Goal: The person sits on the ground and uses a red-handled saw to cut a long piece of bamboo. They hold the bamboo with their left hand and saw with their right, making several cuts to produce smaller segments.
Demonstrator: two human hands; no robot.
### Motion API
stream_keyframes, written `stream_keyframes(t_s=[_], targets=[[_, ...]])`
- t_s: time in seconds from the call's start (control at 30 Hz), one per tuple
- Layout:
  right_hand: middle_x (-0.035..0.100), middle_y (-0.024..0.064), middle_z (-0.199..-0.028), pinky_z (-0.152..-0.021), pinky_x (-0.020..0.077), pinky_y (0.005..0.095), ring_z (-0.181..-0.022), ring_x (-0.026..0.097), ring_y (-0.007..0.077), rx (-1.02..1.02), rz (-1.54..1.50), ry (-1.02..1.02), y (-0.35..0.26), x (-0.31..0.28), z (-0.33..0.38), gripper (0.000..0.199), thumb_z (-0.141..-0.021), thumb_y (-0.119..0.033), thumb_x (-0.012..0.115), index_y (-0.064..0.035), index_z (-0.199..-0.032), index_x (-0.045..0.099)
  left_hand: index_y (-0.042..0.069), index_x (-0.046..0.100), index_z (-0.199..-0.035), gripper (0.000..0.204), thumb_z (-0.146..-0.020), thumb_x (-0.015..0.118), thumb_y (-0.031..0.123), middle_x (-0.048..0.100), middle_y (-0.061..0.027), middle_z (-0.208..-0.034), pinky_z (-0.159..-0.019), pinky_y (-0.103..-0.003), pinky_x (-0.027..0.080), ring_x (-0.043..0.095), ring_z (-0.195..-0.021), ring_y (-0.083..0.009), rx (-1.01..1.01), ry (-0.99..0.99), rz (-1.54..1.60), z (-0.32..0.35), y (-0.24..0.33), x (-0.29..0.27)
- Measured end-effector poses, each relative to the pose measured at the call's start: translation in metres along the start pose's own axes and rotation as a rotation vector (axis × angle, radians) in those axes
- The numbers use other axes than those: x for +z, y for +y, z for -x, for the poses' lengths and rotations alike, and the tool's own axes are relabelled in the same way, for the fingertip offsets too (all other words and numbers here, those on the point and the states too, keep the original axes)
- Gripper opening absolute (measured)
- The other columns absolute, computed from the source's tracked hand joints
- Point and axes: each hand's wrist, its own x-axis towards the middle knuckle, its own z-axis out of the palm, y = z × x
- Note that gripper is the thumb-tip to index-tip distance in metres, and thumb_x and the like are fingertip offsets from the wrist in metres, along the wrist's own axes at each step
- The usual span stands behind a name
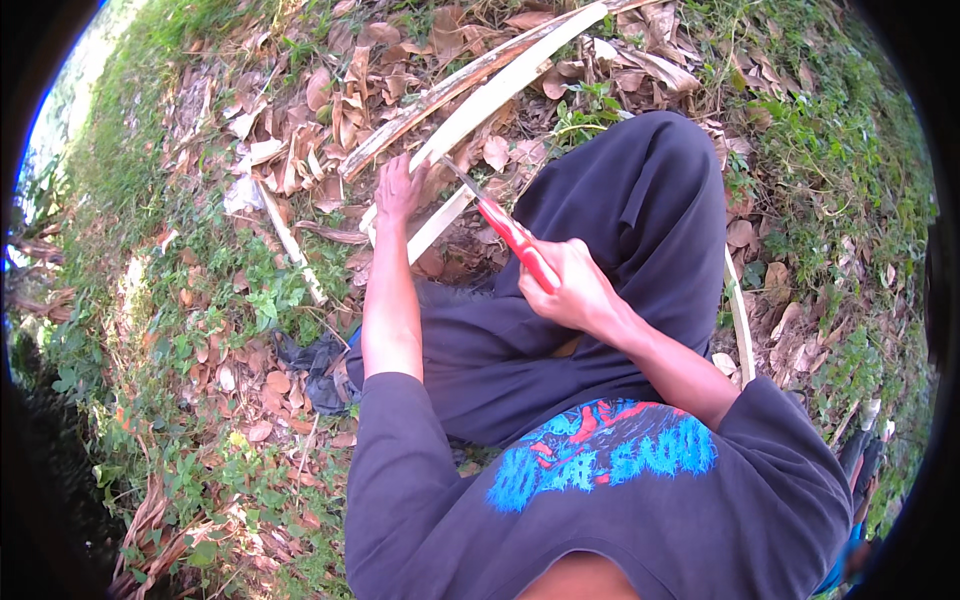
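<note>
Ground at left: grass and dry leaves [300, 130], with a thin loose stick [290, 242] lying free. Left hand [400, 188] presses down on the near end of a pale split stalk [500, 90], its grip closed over it. The stalk runs far-right across the leaf litter. Right hand [572, 290] has its grip closed on the red handle of a knife [510, 235], blade tip touching the stalk just right of the left hand. Raised knee [650, 190] crowds the right side; another pale strip [740, 320] lies beyond it.
</note>
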Motion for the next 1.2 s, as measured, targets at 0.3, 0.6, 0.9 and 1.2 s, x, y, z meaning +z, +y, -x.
stream_keyframes(t_s=[0.3, 0.6, 0.9, 1.2], targets=[[0.057, 0.0256, -0.063, -0.063, 0.0504, 0.0502, -0.068, 0.062, 0.0460, 0.024, -0.036, -0.014, -0.008, -0.010, 0.011, 0.012, -0.078, -0.010, 0.059, 0.0025, -0.078, 0.056, 0.003, 0.056, -0.130, 0.065, -0.099, 0.046, 0.060, 0.059, -0.0167, -0.129, -0.101, -0.049, 0.044, 0.051, -0.123, -0.0379, 0.014, 0.050, -0.029, 0.004, -0.004, 0.004], [0.059, 0.0267, -0.066, -0.063, 0.0518, 0.0502, -0.067, 0.062, 0.0461, -0.131, 0.097, -0.006, 0.002, 0.017, -0.028, 0.013, -0.078, -0.011, 0.061, 0.0015, -0.075, 0.058, 0.003, 0.056, -0.129, 0.065, -0.099, 0.047, 0.059, 0.059, -0.0169, -0.129, -0.102, -0.049, 0.043, 0.050, -0.124, -0.0381, 0.018, -0.016, -0.015, -0.003, -0.001, 0.003], [0.058, 0.0272, -0.065, -0.062, 0.0514, 0.0493, -0.064, 0.062, 0.0462, -0.128, 0.074, 0.018, 0.011, 0.015, -0.034, 0.017, -0.078, -0.012, 0.061, 0.0035, -0.073, 0.058, 0.003, 0.058, -0.126, 0.062, -0.098, 0.050, 0.058, 0.060, -0.0164, -0.129, -0.099, -0.050, 0.045, 0.052, -0.122, -0.0379, 0.012, 0.033, -0.002, 0.000, 0.005, 0.001], [0.057, 0.0266, -0.062, -0.061, 0.0509, 0.0498, -0.063, 0.062, 0.0455, -0.088, 0.053, 0.013, 0.002, -0.004, -0.004, 0.015, -0.078, -0.011, 0.060, 0.0028, -0.073, 0.055, 0.004, 0.058, -0.126, 0.060, -0.097, 0.052, 0.057, 0.060, -0.0160, -0.128, -0.099, -0.049, 0.045, 0.053, -0.120, -0.0378, -0.025, 0.042, 0.010, 0.003, 0.002, 0.001]])
